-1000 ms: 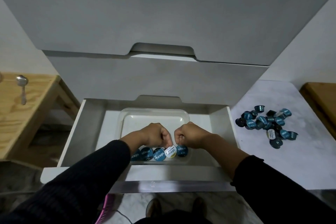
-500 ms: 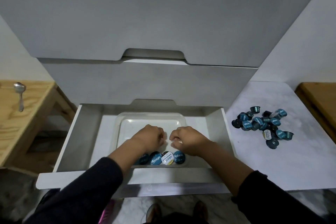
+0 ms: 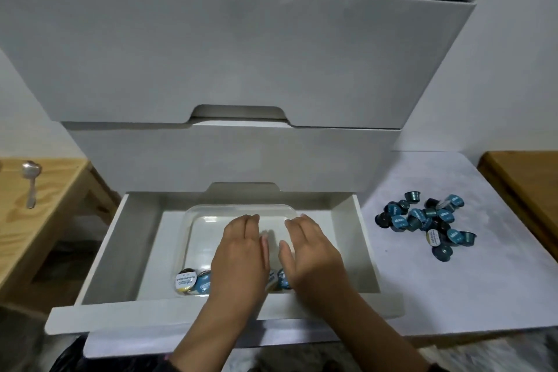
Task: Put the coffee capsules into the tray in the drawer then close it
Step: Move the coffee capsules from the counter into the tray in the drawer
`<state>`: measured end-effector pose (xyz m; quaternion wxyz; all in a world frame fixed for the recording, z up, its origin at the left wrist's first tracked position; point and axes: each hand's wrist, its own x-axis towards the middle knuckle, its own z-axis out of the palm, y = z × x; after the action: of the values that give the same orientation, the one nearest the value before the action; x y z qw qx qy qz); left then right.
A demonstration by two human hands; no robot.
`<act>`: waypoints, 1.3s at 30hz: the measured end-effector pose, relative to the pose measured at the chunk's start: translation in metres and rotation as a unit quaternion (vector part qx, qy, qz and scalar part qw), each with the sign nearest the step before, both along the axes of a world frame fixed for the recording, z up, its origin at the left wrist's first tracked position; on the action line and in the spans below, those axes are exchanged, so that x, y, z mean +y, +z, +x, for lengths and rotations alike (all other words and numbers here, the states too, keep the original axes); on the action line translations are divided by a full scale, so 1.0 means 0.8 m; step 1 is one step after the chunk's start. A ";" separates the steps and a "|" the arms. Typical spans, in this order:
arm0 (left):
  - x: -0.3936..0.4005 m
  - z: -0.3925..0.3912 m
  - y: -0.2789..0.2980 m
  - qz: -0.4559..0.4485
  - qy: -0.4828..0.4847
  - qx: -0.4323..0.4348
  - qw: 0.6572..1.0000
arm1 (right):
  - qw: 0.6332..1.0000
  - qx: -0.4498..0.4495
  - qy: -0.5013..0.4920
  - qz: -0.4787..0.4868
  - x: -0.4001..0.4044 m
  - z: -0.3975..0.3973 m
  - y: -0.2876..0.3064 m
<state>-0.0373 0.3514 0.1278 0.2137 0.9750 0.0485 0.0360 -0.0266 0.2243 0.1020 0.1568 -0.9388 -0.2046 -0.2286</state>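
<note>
The bottom white drawer (image 3: 99, 254) stands pulled out, with a clear plastic tray (image 3: 208, 211) inside. A row of blue and white-lidded coffee capsules (image 3: 193, 281) lies along the tray's near edge, partly hidden under my hands. My left hand (image 3: 241, 254) and my right hand (image 3: 308, 251) hover flat over the tray, fingers stretched forward, nothing in either. A heap of several blue capsules (image 3: 425, 220) lies on the white surface to the right of the drawer.
Closed white drawer fronts (image 3: 235, 54) rise above the open one. A wooden table (image 3: 45, 190) on the left carries a metal spoon (image 3: 30, 181). Another wooden surface (image 3: 525, 178) sits at the far right. The white counter (image 3: 453, 281) extends beside the drawer.
Both hands have opened from fists and moved farther into the tray, leaving the capsules in the row at its near edge. The camera has tilted up.
</note>
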 end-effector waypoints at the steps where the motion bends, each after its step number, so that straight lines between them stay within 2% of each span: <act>1: -0.008 -0.002 0.005 -0.006 -0.007 -0.004 1.000 | 1.000 -0.017 0.001 -0.007 -0.009 -0.001 0.003; 6: -0.078 -0.006 0.019 -0.050 -0.047 0.004 0.998 | 0.998 -0.035 -0.013 -0.060 -0.075 0.007 0.007; 9: -0.137 0.001 0.021 -0.081 -0.066 -0.017 0.994 | 0.994 -0.004 -0.022 -0.109 -0.137 0.016 0.007; 10: -0.158 0.003 0.020 -0.090 -0.073 -0.018 0.993 | 0.995 0.021 -0.031 -0.096 -0.160 0.019 0.004; 13: -0.226 0.012 0.017 -0.118 -0.095 -0.005 0.988 | 0.991 0.098 -0.078 0.047 -0.230 0.023 0.003; 18: -0.327 0.027 -0.018 -0.180 -0.109 0.055 0.976 | 0.975 0.170 -0.129 0.068 -0.342 0.032 -0.041; 22: -0.374 0.051 -0.073 -0.204 -0.063 0.083 0.973 | 0.961 0.234 -0.137 0.048 -0.401 0.044 -0.078; 28: -0.397 0.094 -0.125 -0.250 0.048 0.085 0.963 | 0.958 0.259 -0.115 0.032 -0.432 0.063 -0.106; 32: -0.405 0.117 -0.140 -0.251 0.075 0.072 0.962 | 0.956 0.275 -0.100 0.021 -0.436 0.073 -0.119; 39: -0.416 0.134 -0.136 -0.286 0.132 0.041 0.948 | 0.938 0.321 -0.082 0.102 -0.433 0.080 -0.126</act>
<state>0.0698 0.0187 0.0194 0.4750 0.8584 0.1934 0.0081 0.0375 -0.1223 0.0016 0.2898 -0.9547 -0.0414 0.0531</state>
